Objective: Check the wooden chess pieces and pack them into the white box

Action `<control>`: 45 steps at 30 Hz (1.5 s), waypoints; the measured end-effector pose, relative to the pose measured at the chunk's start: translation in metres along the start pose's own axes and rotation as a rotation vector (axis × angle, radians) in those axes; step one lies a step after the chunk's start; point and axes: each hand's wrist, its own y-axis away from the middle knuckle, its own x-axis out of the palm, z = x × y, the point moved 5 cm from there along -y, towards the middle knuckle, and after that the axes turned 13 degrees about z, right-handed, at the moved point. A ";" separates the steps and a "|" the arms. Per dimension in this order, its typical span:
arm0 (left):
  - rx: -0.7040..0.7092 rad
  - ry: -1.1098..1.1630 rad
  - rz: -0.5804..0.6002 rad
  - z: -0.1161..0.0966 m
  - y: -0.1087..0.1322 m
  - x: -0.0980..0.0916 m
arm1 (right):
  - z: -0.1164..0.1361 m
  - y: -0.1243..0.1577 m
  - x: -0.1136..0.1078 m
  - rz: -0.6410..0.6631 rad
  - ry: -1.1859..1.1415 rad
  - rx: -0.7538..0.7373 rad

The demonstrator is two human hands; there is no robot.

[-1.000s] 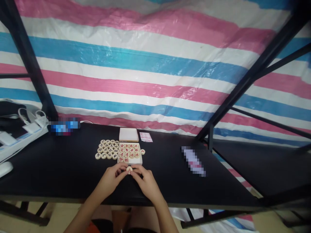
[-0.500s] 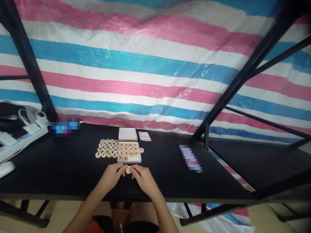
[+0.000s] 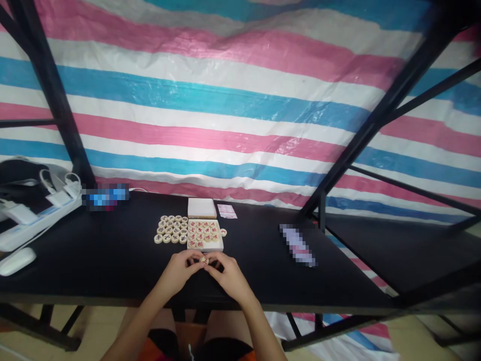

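The left hand (image 3: 179, 271) and right hand (image 3: 227, 273) pinch one piece (image 3: 204, 260) between their fingertips, just in front of the box (image 3: 213, 244) on the desk (image 3: 259, 258), so a light, even squeeze should keep it from slipping.

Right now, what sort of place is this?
Probably a makeshift indoor desk space, though I can't tell what building. A striped plastic sheet hangs behind a black desk, black metal posts stand at its sides, and a power strip lies at left.
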 end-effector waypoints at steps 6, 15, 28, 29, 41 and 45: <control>-0.009 -0.042 -0.012 0.000 0.002 -0.001 | 0.013 0.002 0.012 -0.015 0.345 -0.131; 0.040 0.142 -0.095 0.009 -0.001 -0.002 | 0.020 0.000 0.012 -0.143 0.542 -0.109; 0.045 -0.342 -0.197 0.007 0.001 0.000 | -0.002 -0.026 -0.013 -0.106 0.653 0.049; 0.048 -0.359 -0.194 0.008 0.001 0.000 | -0.003 -0.025 -0.011 -0.111 0.657 0.049; 0.097 -0.377 -0.247 0.014 -0.001 0.000 | -0.015 -0.020 -0.026 -0.219 0.551 0.018; 0.074 -0.380 -0.229 0.013 0.000 0.000 | -0.048 -0.020 -0.042 -0.317 0.567 0.226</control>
